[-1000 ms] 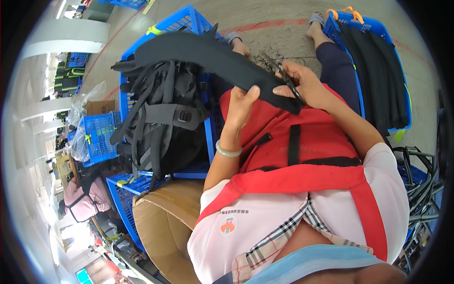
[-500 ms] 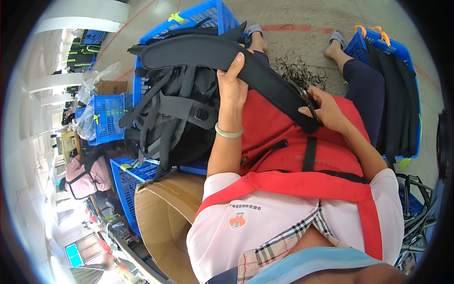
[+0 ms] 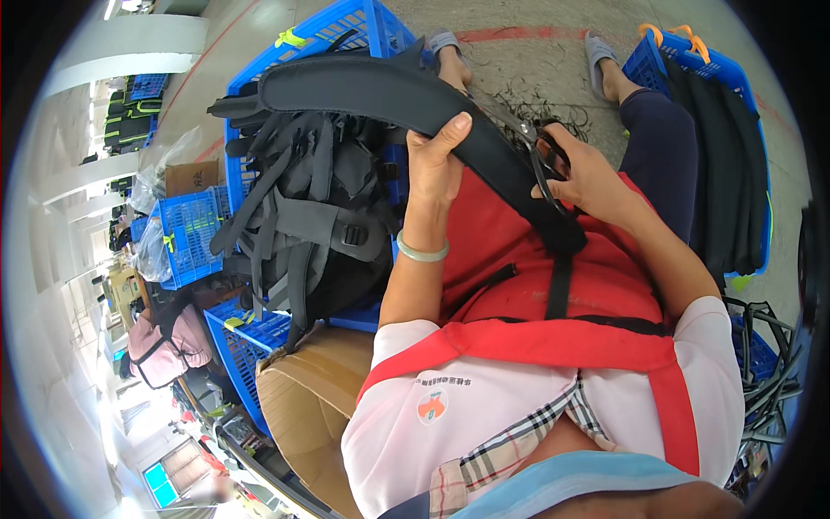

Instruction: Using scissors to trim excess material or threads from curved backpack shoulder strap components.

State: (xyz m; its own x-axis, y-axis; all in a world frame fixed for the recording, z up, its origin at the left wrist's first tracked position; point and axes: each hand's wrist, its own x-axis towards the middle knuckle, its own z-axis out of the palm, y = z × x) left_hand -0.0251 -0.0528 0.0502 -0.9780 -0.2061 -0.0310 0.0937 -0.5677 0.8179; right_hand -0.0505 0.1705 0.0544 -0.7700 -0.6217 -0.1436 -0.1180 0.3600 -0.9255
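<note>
A long black padded strap [image 3: 367, 91] curves across my lap, its wide rounded end at the upper left and its narrow end on my red apron [image 3: 484, 251]. My left hand [image 3: 435, 166] is closed on the strap's middle, thumb on top. In my right hand [image 3: 588, 173] is a pair of scissors [image 3: 545, 164], fingers through the black handles. Its handles are spread, and the blades point up and left beside the strap's far edge. Below the strap's narrow end, a black apron strap [image 3: 560, 290] runs toward me.
Left stands a blue crate [image 3: 235, 143] heaped with black and grey straps [image 3: 298, 221]. Another blue crate [image 3: 755, 73] at right holds more padded straps [image 3: 735, 173]. Black trimmings [image 3: 510, 95] litter the floor ahead. An open cardboard box [image 3: 316, 381] sits near left; a person in pink [image 3: 169, 346] is beyond.
My right hand has moved the scissors up and slightly left along the strap, away from its narrow end; their handles are spread wider. My left hand still holds the strap.
</note>
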